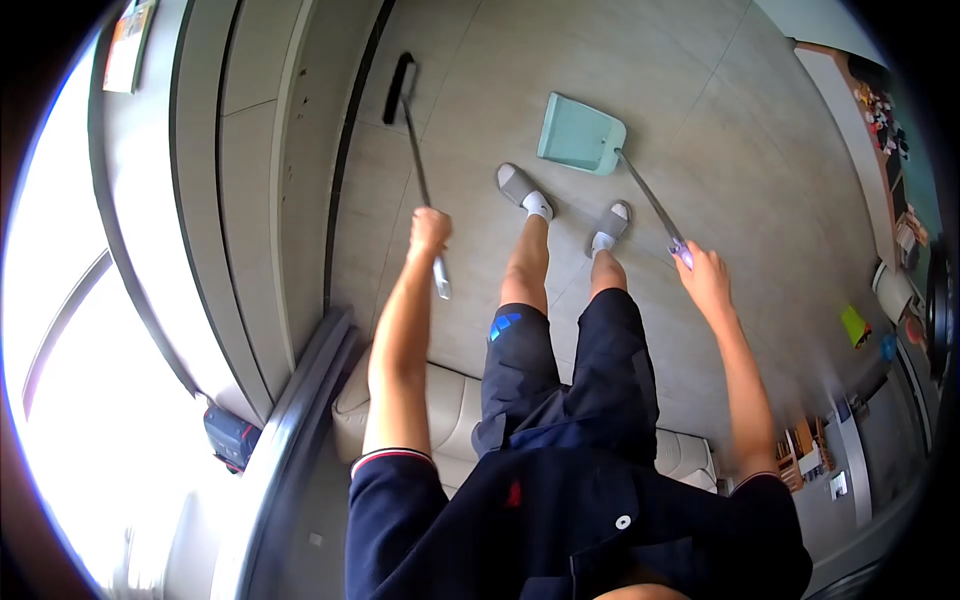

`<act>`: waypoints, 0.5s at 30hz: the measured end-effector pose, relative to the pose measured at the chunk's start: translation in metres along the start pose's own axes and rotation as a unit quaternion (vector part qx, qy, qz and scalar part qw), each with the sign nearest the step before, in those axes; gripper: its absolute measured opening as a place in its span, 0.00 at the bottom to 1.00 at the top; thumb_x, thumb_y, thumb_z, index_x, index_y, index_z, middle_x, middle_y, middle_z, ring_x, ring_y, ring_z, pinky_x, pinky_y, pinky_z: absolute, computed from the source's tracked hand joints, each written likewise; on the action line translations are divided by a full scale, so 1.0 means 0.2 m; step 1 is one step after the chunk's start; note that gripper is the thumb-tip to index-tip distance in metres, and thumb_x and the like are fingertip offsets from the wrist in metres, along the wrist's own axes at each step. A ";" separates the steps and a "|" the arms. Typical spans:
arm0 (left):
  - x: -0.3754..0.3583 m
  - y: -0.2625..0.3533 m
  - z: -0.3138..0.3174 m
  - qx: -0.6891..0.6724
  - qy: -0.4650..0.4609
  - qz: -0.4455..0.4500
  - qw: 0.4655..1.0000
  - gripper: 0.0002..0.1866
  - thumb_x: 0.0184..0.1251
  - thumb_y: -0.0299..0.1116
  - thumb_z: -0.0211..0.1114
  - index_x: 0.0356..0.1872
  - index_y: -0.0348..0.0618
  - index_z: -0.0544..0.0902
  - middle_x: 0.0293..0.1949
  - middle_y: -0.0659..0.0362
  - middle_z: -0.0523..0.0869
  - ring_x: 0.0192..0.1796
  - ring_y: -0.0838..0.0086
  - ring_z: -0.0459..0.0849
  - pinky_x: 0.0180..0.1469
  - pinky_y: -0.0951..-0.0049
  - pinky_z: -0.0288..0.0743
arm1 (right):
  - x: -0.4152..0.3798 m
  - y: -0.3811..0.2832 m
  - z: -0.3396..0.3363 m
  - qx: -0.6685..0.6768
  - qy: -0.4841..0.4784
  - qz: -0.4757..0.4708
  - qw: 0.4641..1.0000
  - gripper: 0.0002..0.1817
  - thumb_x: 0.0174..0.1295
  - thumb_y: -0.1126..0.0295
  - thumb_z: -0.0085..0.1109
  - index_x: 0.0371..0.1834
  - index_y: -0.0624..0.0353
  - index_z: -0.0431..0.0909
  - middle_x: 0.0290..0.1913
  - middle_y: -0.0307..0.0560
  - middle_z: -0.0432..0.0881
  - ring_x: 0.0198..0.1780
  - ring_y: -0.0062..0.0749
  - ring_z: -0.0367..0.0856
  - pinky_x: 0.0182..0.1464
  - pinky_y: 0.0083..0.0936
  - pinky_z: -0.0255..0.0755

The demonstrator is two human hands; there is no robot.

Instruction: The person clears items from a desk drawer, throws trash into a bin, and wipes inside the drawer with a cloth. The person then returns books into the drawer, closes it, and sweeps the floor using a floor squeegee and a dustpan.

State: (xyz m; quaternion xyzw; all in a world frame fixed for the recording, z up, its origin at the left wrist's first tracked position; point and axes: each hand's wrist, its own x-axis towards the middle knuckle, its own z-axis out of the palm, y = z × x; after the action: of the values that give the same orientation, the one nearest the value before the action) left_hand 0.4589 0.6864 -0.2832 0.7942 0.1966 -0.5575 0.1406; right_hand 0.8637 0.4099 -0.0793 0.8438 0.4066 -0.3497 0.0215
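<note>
This is a home, seemingly a living room. A pale sofa (450,410) sits near, on a floor of large grey tiles (560,60). On the left, a sliding-door track (300,400) runs beside a bright window (60,330). Far right, a shelf (880,110) holds small colourful items, with other household clutter below it.

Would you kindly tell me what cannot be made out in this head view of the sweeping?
- Dust beside the black broom head: too small.
- Contents of the mint-green plastic dustpan: too small.
- Left hand grip on the grey broom handle: fingers face away.
- Dustpan handle end: hidden inside the right hand.
- Shelf items: blurred at the right edge.
</note>
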 end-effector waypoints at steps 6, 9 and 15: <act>-0.14 0.84 -0.06 -0.552 0.068 -0.162 0.815 0.15 0.62 0.30 0.54 0.38 0.22 0.75 0.39 0.33 0.84 0.41 0.46 0.87 0.40 0.56 0.84 | 0.17 -0.09 -0.05 -0.078 -0.009 -0.035 0.996 0.14 0.64 0.60 0.61 0.36 0.63 0.81 0.28 0.60 0.84 0.33 0.60 0.84 0.37 0.49 0.79; -0.20 1.14 -0.19 -0.643 0.022 -0.197 0.740 0.18 0.66 0.30 0.51 0.45 0.18 0.71 0.45 0.26 0.82 0.46 0.40 0.86 0.46 0.52 0.84 | 0.20 -0.07 0.01 -0.078 -0.020 -0.031 0.996 0.16 0.63 0.58 0.61 0.36 0.62 0.82 0.29 0.59 0.84 0.34 0.58 0.85 0.38 0.48 0.79; -0.65 1.41 -0.31 -0.580 0.086 -0.086 0.805 0.23 0.70 0.44 0.53 0.44 0.27 0.78 0.43 0.28 0.82 0.53 0.34 0.80 0.57 0.45 0.74 | 0.10 0.01 0.06 -0.068 -0.007 -0.037 0.997 0.16 0.64 0.58 0.60 0.34 0.62 0.83 0.32 0.59 0.85 0.37 0.57 0.86 0.40 0.48 0.80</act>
State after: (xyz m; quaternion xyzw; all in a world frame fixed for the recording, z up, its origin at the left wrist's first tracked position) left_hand 0.6043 0.4451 -0.1389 0.5891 0.5624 -0.2788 0.5088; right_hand 0.8671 0.4188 -0.1003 0.8225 0.4598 -0.3277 0.0688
